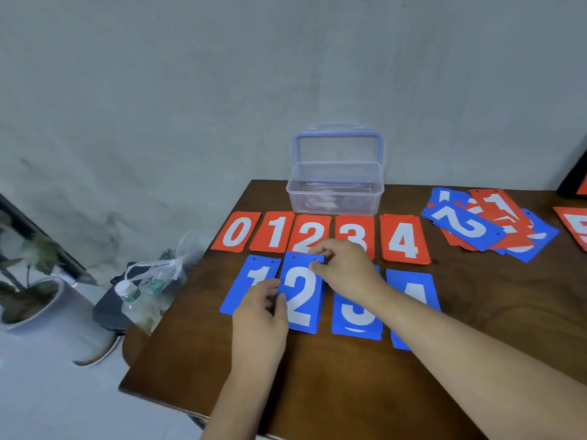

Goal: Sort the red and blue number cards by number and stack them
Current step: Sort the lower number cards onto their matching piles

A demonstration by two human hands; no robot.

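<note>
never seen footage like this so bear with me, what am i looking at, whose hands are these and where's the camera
There is no machine here: a person wears a wide-angle camera on the head, looking down at their own hands. On the brown table lie red cards 0 to 4 in a row, with blue cards 1 to 4 below them. Both hands grip the blue 2 card: the left hand at its left edge, the right hand at its top right corner. An open clear plastic box stands behind the rows, and an unsorted heap of cards lies to the right.
</note>
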